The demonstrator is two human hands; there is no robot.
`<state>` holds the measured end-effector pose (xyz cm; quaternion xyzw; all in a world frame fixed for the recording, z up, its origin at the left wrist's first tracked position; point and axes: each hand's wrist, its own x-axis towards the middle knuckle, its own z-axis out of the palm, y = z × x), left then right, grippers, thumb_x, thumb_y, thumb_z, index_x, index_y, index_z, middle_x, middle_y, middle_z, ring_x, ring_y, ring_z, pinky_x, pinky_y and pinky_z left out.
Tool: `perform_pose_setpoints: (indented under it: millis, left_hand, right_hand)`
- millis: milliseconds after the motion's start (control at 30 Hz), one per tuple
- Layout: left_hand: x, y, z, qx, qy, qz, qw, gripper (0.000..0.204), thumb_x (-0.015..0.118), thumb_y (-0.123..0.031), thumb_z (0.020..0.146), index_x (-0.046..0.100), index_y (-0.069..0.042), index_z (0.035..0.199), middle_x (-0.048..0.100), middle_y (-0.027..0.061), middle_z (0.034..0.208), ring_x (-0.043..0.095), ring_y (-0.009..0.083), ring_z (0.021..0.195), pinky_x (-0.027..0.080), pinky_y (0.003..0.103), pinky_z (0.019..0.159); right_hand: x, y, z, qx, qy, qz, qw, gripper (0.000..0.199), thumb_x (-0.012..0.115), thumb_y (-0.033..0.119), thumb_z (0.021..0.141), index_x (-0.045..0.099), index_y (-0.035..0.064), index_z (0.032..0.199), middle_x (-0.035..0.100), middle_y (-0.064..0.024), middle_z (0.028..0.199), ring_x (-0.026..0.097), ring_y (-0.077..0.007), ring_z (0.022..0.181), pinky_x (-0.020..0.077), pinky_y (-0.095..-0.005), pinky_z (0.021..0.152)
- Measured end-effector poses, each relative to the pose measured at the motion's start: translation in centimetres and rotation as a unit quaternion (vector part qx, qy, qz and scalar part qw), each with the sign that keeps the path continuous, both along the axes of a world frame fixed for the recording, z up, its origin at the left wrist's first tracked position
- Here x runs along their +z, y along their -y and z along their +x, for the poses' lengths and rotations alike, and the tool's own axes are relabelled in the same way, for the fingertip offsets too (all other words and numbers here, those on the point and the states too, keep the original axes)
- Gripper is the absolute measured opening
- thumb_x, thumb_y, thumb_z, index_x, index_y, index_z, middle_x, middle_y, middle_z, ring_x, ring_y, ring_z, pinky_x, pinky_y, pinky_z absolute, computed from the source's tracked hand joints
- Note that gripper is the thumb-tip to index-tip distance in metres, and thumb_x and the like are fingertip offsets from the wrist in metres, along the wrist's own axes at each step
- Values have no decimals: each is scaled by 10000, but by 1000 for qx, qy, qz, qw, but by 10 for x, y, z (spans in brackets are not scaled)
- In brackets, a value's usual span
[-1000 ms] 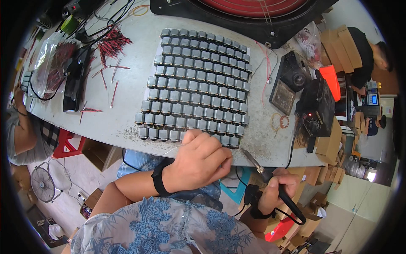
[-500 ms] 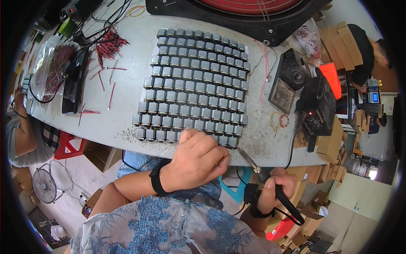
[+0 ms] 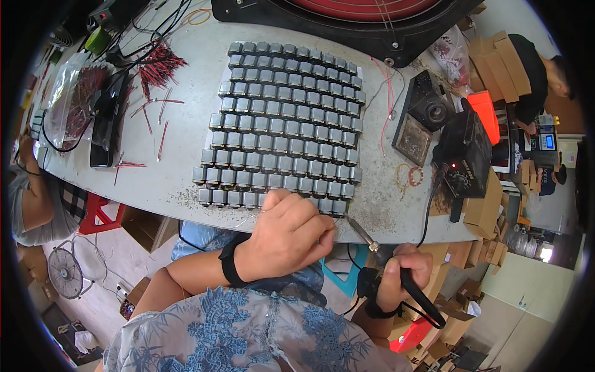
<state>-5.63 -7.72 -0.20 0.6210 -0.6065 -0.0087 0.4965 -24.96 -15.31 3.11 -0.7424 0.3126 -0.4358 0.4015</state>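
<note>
We find the grey metal-cased parts (image 3: 279, 127) at the middle of the bench (image 3: 186, 155), set side by side in close rows; the nearest row lies by the front edge. We judge the arranging of the parts to be done and the iron work to be under way. Individual joints are too small to read, so we cannot count how many parts are finished or how many are left. The red-and-black wires (image 3: 161, 68) lie at the left, partly bundled and partly loose; we see none on top of the rows.

We note the left hand (image 3: 288, 226) closed over the nearest row, its fingertips hidden; it appears to pinch the thin wire (image 3: 248, 219) that runs out at its left side. The right hand (image 3: 392, 282) grips the soldering iron (image 3: 365, 238) by its handle, with the tip just beside the right end of that row. We cannot tell whether the tip touches a part. The soldering station (image 3: 462, 164) stands at the right, its red lamp lit.

Compared with the frame one second earlier, we see the tip slightly closer to the row's end. The rows and wires appear a little further left, consistent with a small shift of view. Both grips are unchanged.
</note>
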Motion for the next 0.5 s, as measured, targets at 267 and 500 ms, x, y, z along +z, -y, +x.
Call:
perform_pose_setpoints:
  millis: [267, 500]
  left_hand:
    - [1, 1, 0, -1, -3, 1, 1000, 238, 737, -45, 586, 619, -99, 785, 487, 10, 717, 478, 198, 653, 343, 330, 674]
    - [1, 0, 0, -1, 0, 0, 1000, 241, 739, -47, 587, 624, -100, 793, 486, 11, 722, 478, 200, 655, 344, 328, 675]
  right_hand:
    - [-5, 3, -1, -8, 20, -20, 1000, 248, 678, 102, 774, 442, 57, 835, 424, -13, 607, 377, -116, 535, 328, -268, 520]
    - [-5, 3, 0, -3, 30, -7, 1000, 253, 680, 107, 774, 438, 57, 832, 422, -16, 597, 375, -116, 529, 328, -267, 516]
